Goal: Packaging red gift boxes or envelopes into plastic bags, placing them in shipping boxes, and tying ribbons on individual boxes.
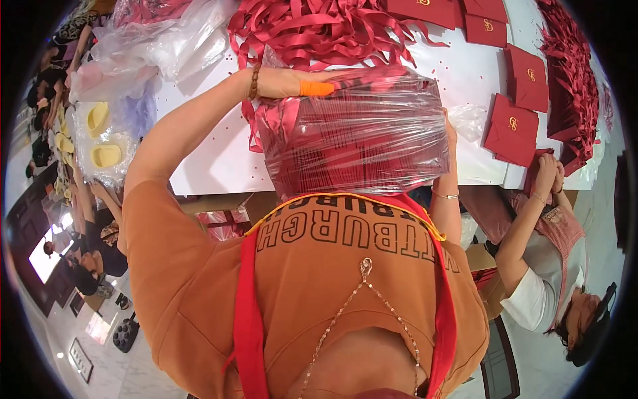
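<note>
In front of my chest, at the table's near edge, is a bundle of dark red folded paper bags (352,143) packed on edge inside see-through plastic. The film is creased and shiny, and red ribbon shows through at the bundle's left end. Along its far left edge lies my left hand (286,84), an orange cover on one finger, pressed against the plastic. My right hand (451,136) grips the right end; most of its fingers are hidden behind the bundle. Between them my two hands hold the bundle.
Loose red ribbons (319,30) pile beyond the bundle. Red bags (528,78) with gold marks lie to the right, near a co-worker's hands (548,174). Crumpled plastic bags (166,43) and yellow slippers (106,156) are at the left. Red specks dot the white tabletop (206,153).
</note>
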A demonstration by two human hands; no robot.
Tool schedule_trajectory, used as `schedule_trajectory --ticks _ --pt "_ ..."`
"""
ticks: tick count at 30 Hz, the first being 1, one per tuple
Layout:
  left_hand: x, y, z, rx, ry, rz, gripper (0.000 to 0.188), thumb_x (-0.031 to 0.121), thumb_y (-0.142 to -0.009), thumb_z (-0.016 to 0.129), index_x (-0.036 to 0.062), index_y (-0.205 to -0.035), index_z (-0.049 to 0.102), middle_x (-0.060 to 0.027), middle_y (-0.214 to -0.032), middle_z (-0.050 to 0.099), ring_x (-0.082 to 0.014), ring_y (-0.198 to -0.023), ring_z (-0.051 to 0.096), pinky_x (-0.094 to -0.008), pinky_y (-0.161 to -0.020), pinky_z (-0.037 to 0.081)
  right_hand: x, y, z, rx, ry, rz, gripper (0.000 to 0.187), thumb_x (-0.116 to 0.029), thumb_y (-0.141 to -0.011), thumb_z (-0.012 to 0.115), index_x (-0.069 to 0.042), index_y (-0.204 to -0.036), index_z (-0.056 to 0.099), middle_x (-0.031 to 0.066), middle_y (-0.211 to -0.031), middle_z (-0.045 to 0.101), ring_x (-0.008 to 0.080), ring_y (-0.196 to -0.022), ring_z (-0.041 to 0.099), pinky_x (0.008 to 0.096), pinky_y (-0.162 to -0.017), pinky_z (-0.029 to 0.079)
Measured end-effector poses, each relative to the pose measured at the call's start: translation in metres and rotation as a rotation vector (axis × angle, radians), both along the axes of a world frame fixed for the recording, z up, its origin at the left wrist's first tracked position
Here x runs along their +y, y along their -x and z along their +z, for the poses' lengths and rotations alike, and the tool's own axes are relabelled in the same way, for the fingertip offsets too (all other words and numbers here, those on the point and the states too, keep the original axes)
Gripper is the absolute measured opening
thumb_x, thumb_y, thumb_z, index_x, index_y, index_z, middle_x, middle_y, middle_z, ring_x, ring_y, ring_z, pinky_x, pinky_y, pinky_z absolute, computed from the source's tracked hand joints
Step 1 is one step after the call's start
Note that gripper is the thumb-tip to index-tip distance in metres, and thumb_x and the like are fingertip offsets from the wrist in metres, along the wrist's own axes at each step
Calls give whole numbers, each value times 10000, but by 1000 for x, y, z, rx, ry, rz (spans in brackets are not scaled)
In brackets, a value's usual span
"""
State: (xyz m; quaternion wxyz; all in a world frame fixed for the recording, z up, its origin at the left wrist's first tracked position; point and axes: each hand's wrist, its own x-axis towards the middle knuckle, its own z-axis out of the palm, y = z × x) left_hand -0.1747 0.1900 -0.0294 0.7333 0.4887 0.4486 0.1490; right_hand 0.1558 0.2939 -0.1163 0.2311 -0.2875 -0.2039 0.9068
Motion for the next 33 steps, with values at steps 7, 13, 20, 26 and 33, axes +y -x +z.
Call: schedule_trajectory --ticks 7,13,20,26,33 --pt "-2 6 -16 -106 78 -106 845 264 -824 558 68 -1367 -58 -90 -1439 -10 -160 -1316 3 -296 -1048 70 -4 5 3 -33 -21 -27 293 -296 -918 383 -50 -972 533 50 -909 584 132 -795 565 281 -729 469" --pt "-5 -14 6 70 -56 -68 778 330 -854 495 47 -1369 -14 -95 -1436 34 -172 -1316 36 -321 -1048 86 -1 3 -7 -16 -1 -72 284 -282 -914 399 -50 -989 545 49 -936 584 132 -802 569 278 -735 474" --pt "58 -29 20 114 174 10 670 644 -832 181 257 -1378 143 -21 -1235 403 -41 -673 337 -167 -619 372 -11 8 -3 -122 -63 -107 297 -275 -922 386 -45 -1021 546 46 -943 579 118 -815 560 257 -748 464" --pt "68 -39 -32 -251 259 167 694 621 -847 150 166 -1369 193 -45 -1245 416 -92 -951 452 -240 -798 398 -43 22 -2 -120 -121 -176 327 -295 -929 356 -52 -1085 509 46 -996 562 119 -882 535 268 -794 432" --pt "46 -39 0 261 183 -302 684 592 -863 189 118 -1350 261 -15 -1322 342 -110 -1171 321 -252 -983 229 -67 1 -26 110 50 20 347 -300 -912 393 -33 -1112 490 80 -1080 528 162 -969 518 288 -862 405"
